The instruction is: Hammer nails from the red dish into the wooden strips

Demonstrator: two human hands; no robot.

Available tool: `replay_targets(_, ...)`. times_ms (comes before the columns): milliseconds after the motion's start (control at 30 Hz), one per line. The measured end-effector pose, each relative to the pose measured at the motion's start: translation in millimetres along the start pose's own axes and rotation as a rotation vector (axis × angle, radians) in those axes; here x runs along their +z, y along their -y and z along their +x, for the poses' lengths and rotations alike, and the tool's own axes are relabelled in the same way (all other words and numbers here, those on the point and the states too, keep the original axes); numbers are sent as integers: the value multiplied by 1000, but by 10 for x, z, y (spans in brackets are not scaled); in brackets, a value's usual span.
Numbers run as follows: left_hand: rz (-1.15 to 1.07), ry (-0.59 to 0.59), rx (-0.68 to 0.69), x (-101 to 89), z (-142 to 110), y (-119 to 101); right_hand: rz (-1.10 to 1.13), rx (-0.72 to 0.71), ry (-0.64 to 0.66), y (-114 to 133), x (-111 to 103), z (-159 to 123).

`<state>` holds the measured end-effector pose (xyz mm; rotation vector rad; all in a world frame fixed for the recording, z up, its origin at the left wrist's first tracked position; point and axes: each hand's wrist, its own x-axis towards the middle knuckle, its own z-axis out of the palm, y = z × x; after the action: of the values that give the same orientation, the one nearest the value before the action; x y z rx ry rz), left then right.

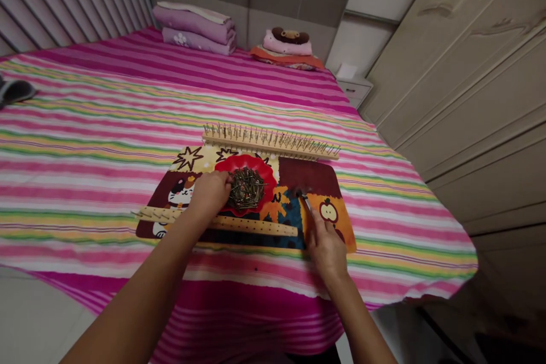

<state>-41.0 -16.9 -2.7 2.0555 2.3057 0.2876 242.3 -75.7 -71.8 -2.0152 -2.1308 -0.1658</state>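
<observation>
Forearms [140,290] enter from the near side. Right hand [327,244] grips the hammer [309,205], right of the strip [256,226]. Left hand [212,190] meets the bowl [265,170] of nails [248,189]; its grasp cannot be determined.

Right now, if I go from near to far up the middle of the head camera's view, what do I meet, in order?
Near wooden strip, red bowl holding nails, far wooden strip with nails standing in it, gray headboard.
</observation>
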Motion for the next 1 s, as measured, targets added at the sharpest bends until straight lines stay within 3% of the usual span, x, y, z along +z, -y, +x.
replay_targets(267,79,141,39,108,191,-28,-24,-13,-7,-11,21,-9)
replay_targets(533,171,101,2,124,268,-7,-42,14,24,12,11,-11)
replay_targets(667,91,49,32,126,308,139,-46,9,26,20,4,-11)
replay_targets(767,31,82,67,124,311,174,-43,20,34,30,-17,-9)
replay_targets(867,73,145,63,125,290,102,-42,21,47,44,-42,-6)
replay_targets(1000,159,120,-22,111,257,-67,-50,41,83,60,-60,-3)
